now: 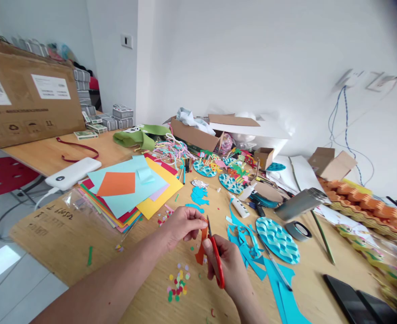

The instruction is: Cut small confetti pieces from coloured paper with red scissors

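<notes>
My left hand (182, 225) pinches a small strip of orange paper (201, 249) over the wooden table (66, 243). My right hand (230, 267) grips red-handled scissors (215, 254), whose blades point up and meet the paper's top edge. Both hands hover just above the table, near its front edge. Small coloured paper dots (177, 283) lie on the table below them.
A stack of coloured paper sheets (131, 189) lies to the left, blue paper scraps (252, 247) and a blue wavy disc (277, 240) to the right. Glue bottle (241, 208), tape roll (298, 230), metal flask (301, 203), cardboard boxes (198, 135) and a white power bank (73, 173) crowd the table.
</notes>
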{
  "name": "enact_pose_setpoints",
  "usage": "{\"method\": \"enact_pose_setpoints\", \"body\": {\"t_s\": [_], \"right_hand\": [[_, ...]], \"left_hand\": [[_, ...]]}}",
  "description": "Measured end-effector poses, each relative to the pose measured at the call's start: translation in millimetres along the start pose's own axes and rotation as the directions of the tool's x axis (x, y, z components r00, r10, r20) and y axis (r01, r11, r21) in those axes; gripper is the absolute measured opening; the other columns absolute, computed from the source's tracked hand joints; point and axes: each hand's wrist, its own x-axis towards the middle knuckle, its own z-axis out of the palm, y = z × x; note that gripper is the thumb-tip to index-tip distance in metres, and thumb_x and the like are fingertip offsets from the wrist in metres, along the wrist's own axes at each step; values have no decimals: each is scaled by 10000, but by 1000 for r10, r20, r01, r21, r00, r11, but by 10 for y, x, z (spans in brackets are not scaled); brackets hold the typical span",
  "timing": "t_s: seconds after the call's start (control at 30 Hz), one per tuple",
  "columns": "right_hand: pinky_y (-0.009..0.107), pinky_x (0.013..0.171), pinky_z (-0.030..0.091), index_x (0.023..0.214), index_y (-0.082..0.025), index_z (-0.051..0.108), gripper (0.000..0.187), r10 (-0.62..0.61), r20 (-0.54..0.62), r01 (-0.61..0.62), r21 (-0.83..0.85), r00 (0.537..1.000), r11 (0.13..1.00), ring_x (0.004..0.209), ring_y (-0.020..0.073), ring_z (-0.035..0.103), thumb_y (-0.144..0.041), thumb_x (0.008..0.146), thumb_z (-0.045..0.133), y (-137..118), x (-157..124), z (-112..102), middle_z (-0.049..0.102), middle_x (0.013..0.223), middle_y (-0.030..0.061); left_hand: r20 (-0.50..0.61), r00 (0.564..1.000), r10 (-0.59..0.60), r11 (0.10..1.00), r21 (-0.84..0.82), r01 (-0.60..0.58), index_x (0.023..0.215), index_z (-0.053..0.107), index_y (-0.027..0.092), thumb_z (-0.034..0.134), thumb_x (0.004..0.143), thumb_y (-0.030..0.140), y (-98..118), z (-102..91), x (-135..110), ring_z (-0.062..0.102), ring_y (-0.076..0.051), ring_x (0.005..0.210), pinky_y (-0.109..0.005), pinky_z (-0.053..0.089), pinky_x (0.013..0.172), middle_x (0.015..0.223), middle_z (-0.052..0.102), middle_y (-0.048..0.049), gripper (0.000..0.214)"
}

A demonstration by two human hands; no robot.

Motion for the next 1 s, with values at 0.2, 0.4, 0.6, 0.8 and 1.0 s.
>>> {"method": "enact_pose_setpoints", "body": {"t_s": [0.2, 0.4, 0.6, 0.8, 1.0], "right_hand": [[153, 302, 283, 576, -183, 431, 422, 28, -11, -28, -35, 1000, 999, 290, 85, 457, -564, 721, 541, -21, -3, 2, 441, 356, -68], [147, 315, 288, 569, -182, 418, 429, 10, 15, -10, -30, 1000, 999, 291, 75, 447, -562, 732, 531, -28, -10, -6, 452, 350, -61], [149, 304, 286, 582, -176, 430, 439, 16, 30, -16, -13, 999, 1000, 291, 80, 454, -579, 721, 537, -23, -13, -9, 447, 360, -63], [152, 312, 278, 579, -179, 418, 437, 6, 25, -6, -23, 1000, 1000, 293, 80, 451, -573, 733, 527, -6, -12, -3, 445, 361, -63], [158, 336, 309, 602, -172, 444, 430, -17, 31, 18, -44, 999, 999, 306, 83, 456, -572, 751, 504, -6, -13, -12, 480, 349, -49]], "left_hand": [[-16, 1000, -21, 999, -37, 20, 675, 537, 147, 635, 603, 277, 12, 3, -3, 336, -37, 374, -166, 150, 350, 452, 449, 66, 178], [-18, 1000, -5, 1000, -11, 5, 647, 530, 145, 613, 604, 249, 31, 2, -8, 304, -36, 385, -169, 145, 365, 430, 406, 74, 140], [-14, 1000, 12, 1000, 21, -11, 634, 529, 145, 603, 605, 252, 31, -16, -10, 280, -39, 384, -179, 144, 374, 424, 412, 72, 134], [4, 1000, 27, 999, 24, -27, 649, 534, 142, 593, 608, 246, 42, -17, -11, 284, -37, 379, -186, 149, 373, 473, 484, 48, 126], [3, 1000, 11, 1000, 21, -11, 636, 554, 142, 603, 601, 263, 48, -3, -15, 271, -35, 364, -188, 141, 385, 412, 414, 71, 134]]}}
